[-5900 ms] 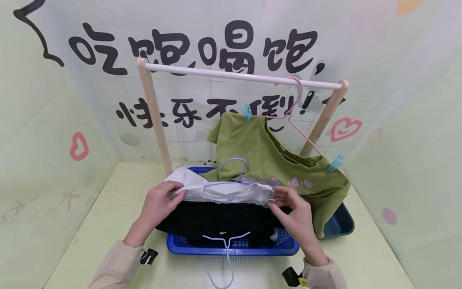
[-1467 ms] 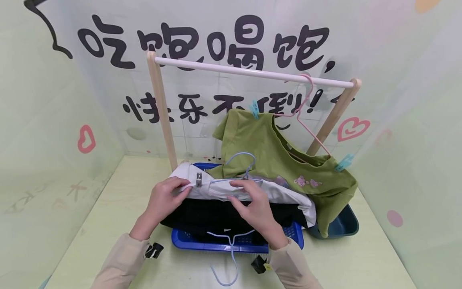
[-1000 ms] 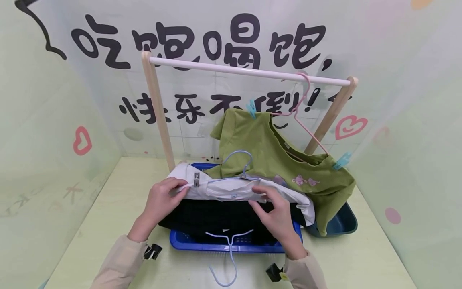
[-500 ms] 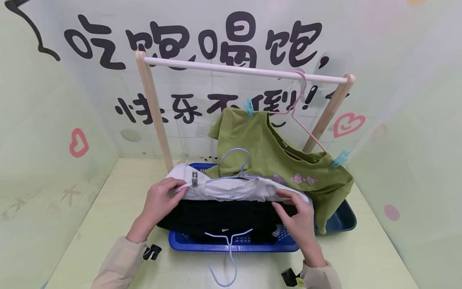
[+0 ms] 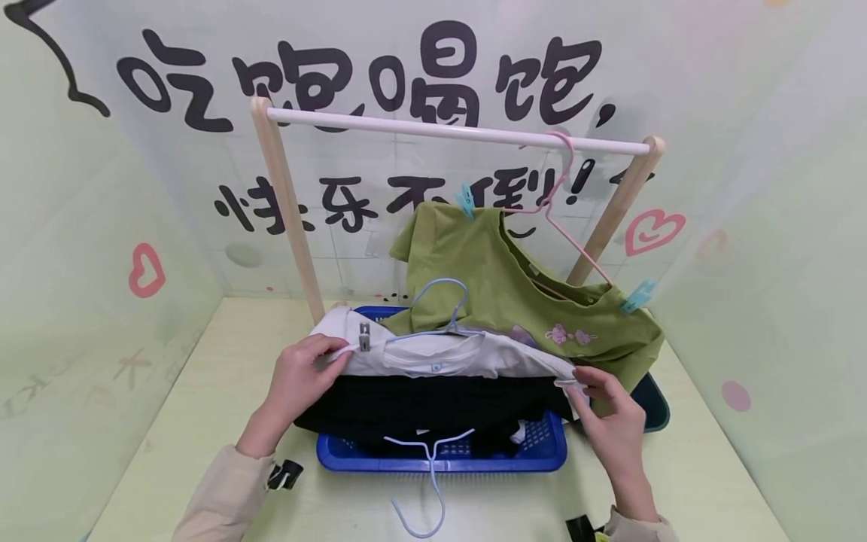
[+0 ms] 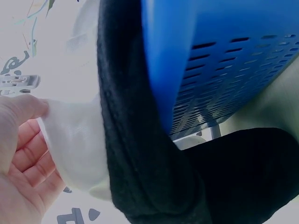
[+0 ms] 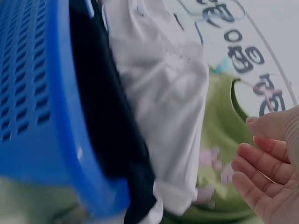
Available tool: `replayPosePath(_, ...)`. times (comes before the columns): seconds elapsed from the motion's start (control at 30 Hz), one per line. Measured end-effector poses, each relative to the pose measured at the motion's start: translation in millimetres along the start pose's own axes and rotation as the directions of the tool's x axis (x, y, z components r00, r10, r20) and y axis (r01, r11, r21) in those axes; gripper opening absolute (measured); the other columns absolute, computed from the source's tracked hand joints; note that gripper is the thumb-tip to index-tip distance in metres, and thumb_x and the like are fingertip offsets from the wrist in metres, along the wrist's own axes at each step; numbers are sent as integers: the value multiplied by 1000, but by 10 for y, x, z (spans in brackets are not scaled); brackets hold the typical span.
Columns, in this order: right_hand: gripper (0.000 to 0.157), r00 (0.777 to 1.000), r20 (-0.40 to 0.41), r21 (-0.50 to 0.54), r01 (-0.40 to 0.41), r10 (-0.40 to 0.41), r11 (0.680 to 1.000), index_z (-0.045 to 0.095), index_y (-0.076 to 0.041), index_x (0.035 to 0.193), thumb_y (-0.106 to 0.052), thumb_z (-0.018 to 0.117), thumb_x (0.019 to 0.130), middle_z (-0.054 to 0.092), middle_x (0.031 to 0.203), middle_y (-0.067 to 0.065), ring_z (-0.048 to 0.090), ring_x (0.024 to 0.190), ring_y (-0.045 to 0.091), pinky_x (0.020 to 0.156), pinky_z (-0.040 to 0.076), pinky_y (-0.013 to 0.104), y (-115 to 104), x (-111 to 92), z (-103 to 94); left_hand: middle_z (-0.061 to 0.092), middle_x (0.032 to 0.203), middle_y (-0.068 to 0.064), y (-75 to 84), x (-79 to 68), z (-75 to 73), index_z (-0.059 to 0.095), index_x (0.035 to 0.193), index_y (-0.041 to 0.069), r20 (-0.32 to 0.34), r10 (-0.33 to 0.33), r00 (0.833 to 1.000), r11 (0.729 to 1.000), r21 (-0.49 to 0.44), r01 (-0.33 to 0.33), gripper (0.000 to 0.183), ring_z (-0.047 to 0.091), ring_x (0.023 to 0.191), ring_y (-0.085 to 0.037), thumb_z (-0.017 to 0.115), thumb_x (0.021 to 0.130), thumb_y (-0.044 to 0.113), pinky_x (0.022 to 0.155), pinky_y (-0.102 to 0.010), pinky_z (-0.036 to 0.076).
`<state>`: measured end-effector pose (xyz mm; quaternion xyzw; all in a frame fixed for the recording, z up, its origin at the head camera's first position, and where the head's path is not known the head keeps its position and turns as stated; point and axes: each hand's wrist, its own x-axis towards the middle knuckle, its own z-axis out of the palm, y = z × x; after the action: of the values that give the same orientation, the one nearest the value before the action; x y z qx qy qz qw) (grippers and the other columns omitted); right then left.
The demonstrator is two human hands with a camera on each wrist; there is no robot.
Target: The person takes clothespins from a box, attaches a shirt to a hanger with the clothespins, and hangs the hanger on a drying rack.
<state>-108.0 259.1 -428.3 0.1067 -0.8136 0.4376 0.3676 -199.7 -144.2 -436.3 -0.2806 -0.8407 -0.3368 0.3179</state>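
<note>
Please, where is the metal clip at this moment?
In the head view, the metal clip is on the left part of the white shirt, just beside the left grip.

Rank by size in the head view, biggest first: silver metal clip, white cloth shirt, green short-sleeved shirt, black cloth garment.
Green short-sleeved shirt
White shirt and black garment: too alike to rank
Silver metal clip
</note>
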Motion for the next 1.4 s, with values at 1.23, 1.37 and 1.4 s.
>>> replayPosePath(1.23, 16, 902, -158, -243, -431, 403, 869, 64, 8, 94, 10, 62, 79, 61, 76, -14, 46, 65, -20, 62, 40, 2, 672, 1, -448, 67, 74, -8, -12, -25, -54, 69, 78, 0, -4, 1, 1000, 1000, 3, -1, 16, 61, 63, -15, 79, 66, -3, 55, -30, 51)
replayPosePath(1.37, 14, 893, -86, -365, -441, 442, 820, 63, 8, 93, 7, 62, 78, 66, 81, 19, 43, 64, -16, 59, 37, 4, 764, 89, -459, 67, 74, -7, -10, -21, -60, 69, 78, 0, -8, 9, 1000, 1000, 3, -9, 16, 61, 63, -15, 79, 66, -4, 56, -29, 50)
replayPosePath(1.4, 14, 893, -66, -392, -434, 446, 811, 63, 7, 92, 6, 62, 78, 65, 82, 23, 46, 64, -12, 59, 38, 8, 796, 106, -466, 67, 74, -7, -10, -20, -61, 69, 78, 0, -8, 11, 1000, 1000, 3, -11, 16, 61, 63, -15, 79, 66, -4, 56, -29, 50)
